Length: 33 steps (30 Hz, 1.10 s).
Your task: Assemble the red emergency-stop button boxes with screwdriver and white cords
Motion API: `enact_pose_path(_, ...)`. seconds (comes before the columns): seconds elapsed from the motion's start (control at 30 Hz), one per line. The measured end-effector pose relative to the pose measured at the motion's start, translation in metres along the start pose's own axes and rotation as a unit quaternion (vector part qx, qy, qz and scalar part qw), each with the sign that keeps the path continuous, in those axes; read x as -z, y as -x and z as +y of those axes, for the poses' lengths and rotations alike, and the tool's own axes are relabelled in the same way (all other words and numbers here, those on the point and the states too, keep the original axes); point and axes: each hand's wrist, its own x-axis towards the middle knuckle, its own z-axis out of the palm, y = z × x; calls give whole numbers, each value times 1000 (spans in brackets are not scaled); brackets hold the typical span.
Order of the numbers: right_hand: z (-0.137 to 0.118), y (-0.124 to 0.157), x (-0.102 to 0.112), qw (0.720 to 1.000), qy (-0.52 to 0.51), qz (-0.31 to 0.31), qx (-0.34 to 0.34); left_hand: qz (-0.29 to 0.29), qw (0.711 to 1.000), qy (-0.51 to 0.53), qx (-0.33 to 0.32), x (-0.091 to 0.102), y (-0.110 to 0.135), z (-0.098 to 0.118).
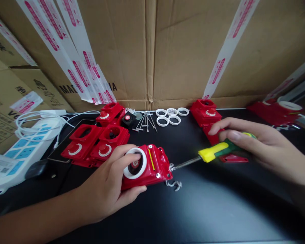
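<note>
My left hand (pixel 112 179) is closed around a red plastic housing (pixel 154 169) with a white ring (pixel 124 173) and a dark round insert. One fingertip rests at the inner edge of that ring. In my right hand (pixel 254 145) is a screwdriver (pixel 210 151) with a yellow and green handle. Its shaft points left, and the tip meets a small metal piece (pixel 171 167) at the housing's right end. From that end hangs a short grey-white cord (pixel 176 185), lying over the black table (pixel 205 210).
Several red housings (pixel 81 142) stand at left; more sit at right (pixel 205 113). White rings (pixel 174 120), metal rods (pixel 146 122) and a black knob part (pixel 128 118) lie at the back. A power strip (pixel 27 149) with cables is far left. Cardboard boxes (pixel 183 51) wall the back.
</note>
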Motion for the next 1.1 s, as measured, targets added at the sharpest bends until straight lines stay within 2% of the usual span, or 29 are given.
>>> enact_pose_path(0.07,-1,0,3,999,22,-14,32,-4,1000,1,4,0,0,0)
enact_pose_path(0.23,-2,4,8,994,-2,-66,83,-4,1000,6,2,1,0,1)
enact_pose_path(0.3,-3,5,7,995,-34,-64,71,-3,1000,8,1,0,1,1)
enact_pose_path(0.4,-4,3,4,996,-81,-48,6,0,1000,8,-5,0,1,1)
enact_pose_path(0.5,-4,0,2,1000,-13,-16,-19,-3,1000,11,0,1,0,1)
enact_pose_path(0.57,-4,0,2,1000,31,0,2,-7,1000,14,4,1,0,1)
enact_pose_path(0.67,-4,1,4,998,21,0,51,-4,1000,18,2,2,-1,0)
enact_pose_path(0.9,-4,6,7,994,-8,-54,93,-2,1000,10,0,0,0,-1)
enact_pose_path(1.0,-3,7,5,993,-64,-70,64,-8,1000,3,-4,0,0,0)
enact_pose_path(1.1,0,7,1,993,-111,-45,10,-10,1000,2,-1,0,0,0)
